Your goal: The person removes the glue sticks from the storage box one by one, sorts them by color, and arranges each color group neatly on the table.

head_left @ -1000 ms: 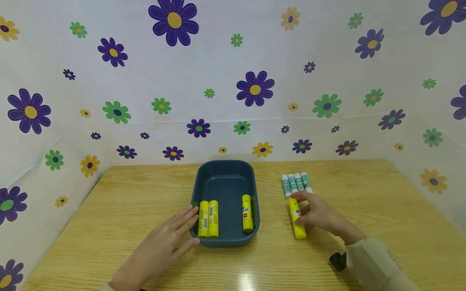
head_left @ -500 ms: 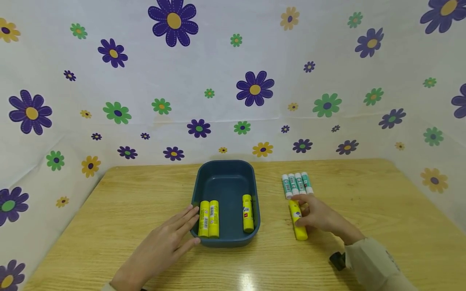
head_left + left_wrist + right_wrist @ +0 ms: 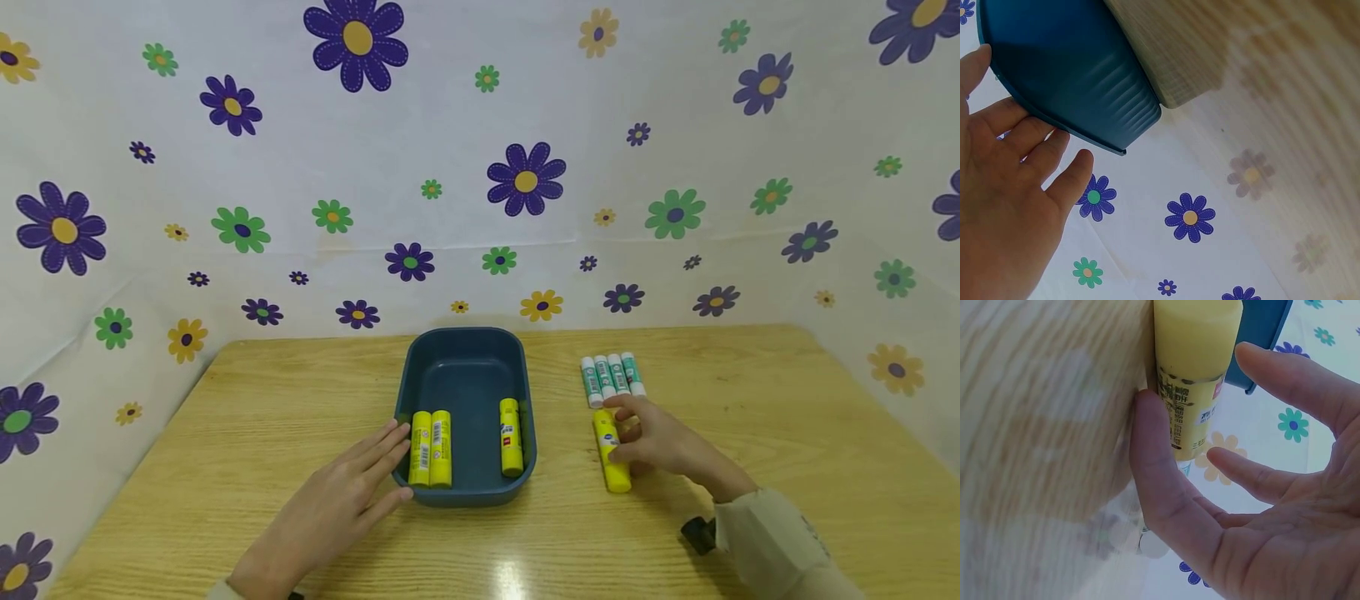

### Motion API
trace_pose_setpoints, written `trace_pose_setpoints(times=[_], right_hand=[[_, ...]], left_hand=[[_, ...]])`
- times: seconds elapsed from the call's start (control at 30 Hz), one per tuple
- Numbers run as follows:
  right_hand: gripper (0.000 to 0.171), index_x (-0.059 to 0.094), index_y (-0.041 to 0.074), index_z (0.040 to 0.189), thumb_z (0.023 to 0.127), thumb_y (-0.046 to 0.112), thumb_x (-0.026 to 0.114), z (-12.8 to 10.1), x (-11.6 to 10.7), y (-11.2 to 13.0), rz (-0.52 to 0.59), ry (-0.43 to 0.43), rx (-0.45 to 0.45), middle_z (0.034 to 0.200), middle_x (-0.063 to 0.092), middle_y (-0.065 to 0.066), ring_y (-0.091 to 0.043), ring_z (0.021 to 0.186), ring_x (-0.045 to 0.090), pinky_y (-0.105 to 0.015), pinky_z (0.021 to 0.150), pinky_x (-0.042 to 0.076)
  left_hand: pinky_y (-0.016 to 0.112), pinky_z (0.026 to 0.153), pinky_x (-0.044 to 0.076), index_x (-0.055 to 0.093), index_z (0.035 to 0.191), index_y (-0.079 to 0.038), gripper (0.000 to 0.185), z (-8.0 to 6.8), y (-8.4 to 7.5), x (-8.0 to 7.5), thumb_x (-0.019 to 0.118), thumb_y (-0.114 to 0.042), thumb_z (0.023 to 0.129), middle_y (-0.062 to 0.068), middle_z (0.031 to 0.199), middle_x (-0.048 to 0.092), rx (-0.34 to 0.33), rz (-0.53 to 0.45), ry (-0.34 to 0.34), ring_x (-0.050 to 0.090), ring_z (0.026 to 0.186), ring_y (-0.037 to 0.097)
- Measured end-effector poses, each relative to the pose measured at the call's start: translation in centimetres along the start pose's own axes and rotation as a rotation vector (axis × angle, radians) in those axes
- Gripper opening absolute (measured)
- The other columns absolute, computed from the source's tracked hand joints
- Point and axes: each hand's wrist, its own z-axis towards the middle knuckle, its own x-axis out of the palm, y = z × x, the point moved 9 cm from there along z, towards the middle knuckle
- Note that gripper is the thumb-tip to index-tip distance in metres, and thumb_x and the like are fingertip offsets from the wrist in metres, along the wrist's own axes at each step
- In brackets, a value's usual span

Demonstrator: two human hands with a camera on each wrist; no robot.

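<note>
In the head view, my right hand (image 3: 658,440) grips a yellow glue stick (image 3: 612,462) lying on the table to the right of the bin. The right wrist view shows the same glue stick (image 3: 1197,337) with the thumb at one side and a finger along the other. My left hand (image 3: 326,508) rests its straight fingers against the left rim of a dark blue bin (image 3: 472,499); in the left wrist view the fingertips touch the bin's edge (image 3: 1047,120). Inside the bin, two yellow glue sticks (image 3: 431,450) lie side by side at the left and one glue stick (image 3: 511,437) at the right.
Several smaller white-and-teal glue sticks (image 3: 611,377) lie in a row just beyond the right hand. The wooden table (image 3: 315,400) meets a flower-patterned cloth (image 3: 450,167) at the back. A dark object (image 3: 698,536) shows beside the right sleeve.
Hands, bin and glue sticks keep nearly the same places. The yellow glue stick in the right hand shifts only very slightly.
</note>
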Motion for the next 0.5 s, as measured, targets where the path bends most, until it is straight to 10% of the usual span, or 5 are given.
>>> trace_pose_setpoints(times=[0.5], right_hand=[[0.068, 0.034, -0.004, 0.132, 0.076, 0.006, 0.071, -0.20, -0.70, 0.72, 0.031, 0.002, -0.031, 0.126, 0.034, -0.032, -0.038, 0.098, 0.052, -0.039, 0.065, 0.056]], left_hand=[[0.037, 0.100, 0.036, 0.045, 0.135, -0.009, 0.061, -0.06, 0.10, 0.03, 0.043, -0.051, 0.092, 0.002, 0.146, 0.030, -0.003, 0.002, 0.003, 0.025, 0.134, 0.017]])
